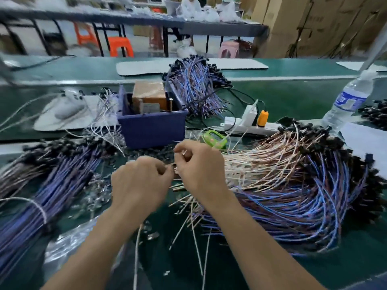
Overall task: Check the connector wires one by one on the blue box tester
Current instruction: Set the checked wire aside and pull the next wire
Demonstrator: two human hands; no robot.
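Two hands meet w/ fingers curled: left hand (140, 185) pinches a connector wire (174, 166), blue box tester (150, 126) just beyond fingertips, right hand (201, 168) pinches same wire; grip detail blurred. Risk: loose pile (293, 185) right of fingers snags, so wrong wire gets tested.

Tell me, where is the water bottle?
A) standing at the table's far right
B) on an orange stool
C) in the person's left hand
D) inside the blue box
A: the water bottle stands on the green table at the far right, apart from the blue box, while the left hand and right hand pinch a wire in the middle.
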